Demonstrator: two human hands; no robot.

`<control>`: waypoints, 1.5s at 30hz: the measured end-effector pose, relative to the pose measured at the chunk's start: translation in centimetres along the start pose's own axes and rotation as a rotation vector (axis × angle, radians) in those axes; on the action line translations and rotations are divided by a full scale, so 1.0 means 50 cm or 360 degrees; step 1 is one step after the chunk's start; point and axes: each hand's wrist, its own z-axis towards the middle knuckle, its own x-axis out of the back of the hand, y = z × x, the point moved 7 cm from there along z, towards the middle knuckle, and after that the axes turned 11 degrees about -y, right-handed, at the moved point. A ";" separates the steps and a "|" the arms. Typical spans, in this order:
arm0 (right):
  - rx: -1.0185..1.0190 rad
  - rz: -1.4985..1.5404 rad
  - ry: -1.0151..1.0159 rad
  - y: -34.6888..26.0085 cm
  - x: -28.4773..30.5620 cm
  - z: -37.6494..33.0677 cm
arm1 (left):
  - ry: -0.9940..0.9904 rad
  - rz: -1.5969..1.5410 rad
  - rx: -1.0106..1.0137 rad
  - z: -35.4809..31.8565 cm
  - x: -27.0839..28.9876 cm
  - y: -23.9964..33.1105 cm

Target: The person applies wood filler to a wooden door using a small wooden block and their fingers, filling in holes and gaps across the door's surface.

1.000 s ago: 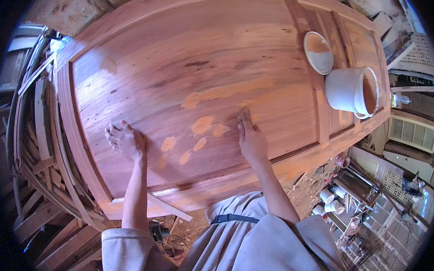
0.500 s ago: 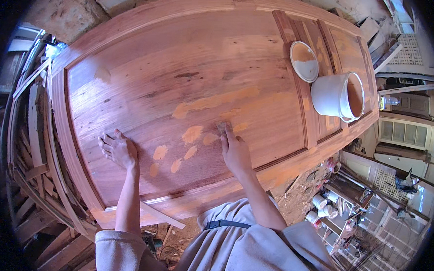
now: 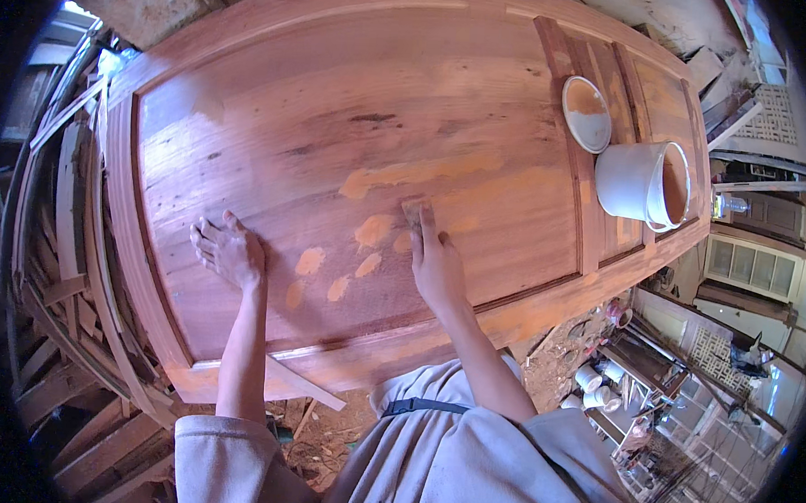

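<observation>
Work piece: a large reddish wooden door [image 3: 335, 159] lay flat and served as the worktop, its wide panel facing up.
Filler: pale orange patches [image 3: 368, 232] sat in a cluster on the panel, with a longer streak [image 3: 415, 173] above them.
Right hand: the right hand [image 3: 436, 266] pressed a small flat pad [image 3: 414, 209] onto the panel under its extended fingers, just beside the patches.
Left hand: the left hand [image 3: 230, 251] rested released and flat on the panel, fingers spread, holding nothing, well left of the patches.
Supplies: a white bucket [image 3: 644, 183] of brown paste stood on the door's right end, a white lid [image 3: 586, 113] just beside it.
Judgement on method: strokes were best kept along the grain, with even fingertip pressure, feathering each patch's edge flush into bare wood.
Risk: leaning on the left hand could have smeared any wet filler nearby.
</observation>
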 end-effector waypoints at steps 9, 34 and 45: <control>0.0077 0.0016 -0.0090 -0.016 -0.017 -0.005 | 0.0003 -0.0041 0.0034 -0.003 0.011 -0.008; 0.0525 -0.1226 -0.0797 0.005 0.159 0.120 | -0.0046 -0.0131 0.0018 -0.005 0.001 -0.010; 0.0143 -0.1332 -0.0936 0.062 0.246 0.117 | -0.0053 -0.0130 0.0102 -0.002 -0.001 -0.018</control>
